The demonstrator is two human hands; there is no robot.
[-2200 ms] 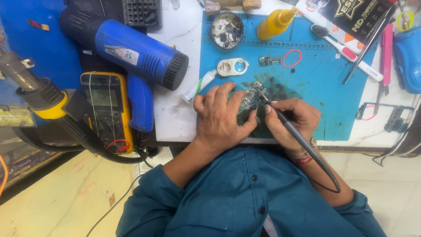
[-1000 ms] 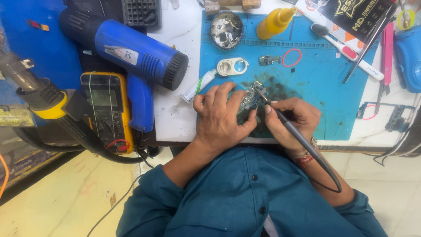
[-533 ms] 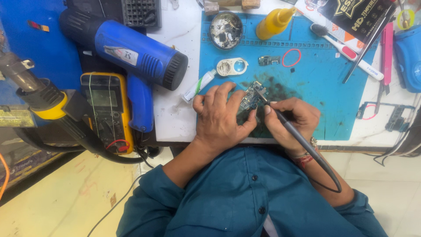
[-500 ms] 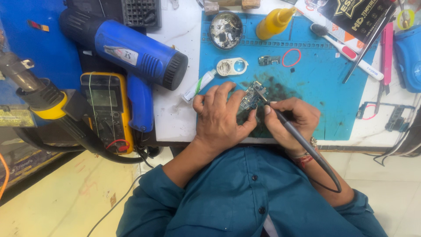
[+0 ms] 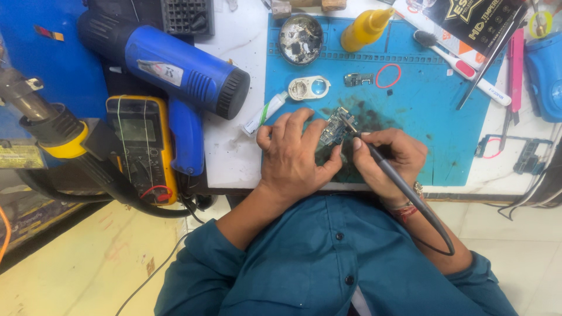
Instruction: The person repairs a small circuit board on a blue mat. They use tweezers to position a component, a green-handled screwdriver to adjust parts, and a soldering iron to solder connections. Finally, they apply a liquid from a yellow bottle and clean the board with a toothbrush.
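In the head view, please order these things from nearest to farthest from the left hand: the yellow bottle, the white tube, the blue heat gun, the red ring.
From the left hand:
1. White tube, just beyond the fingers, at the mat's left edge.
2. Blue heat gun, farther to the left.
3. Red ring and yellow bottle, up on the mat: too close to call.

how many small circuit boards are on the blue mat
2. One circuit board is pinned under the left hand, with the right hand putting a soldering iron to it. A smaller board lies beside the red ring. The hands may hide more.
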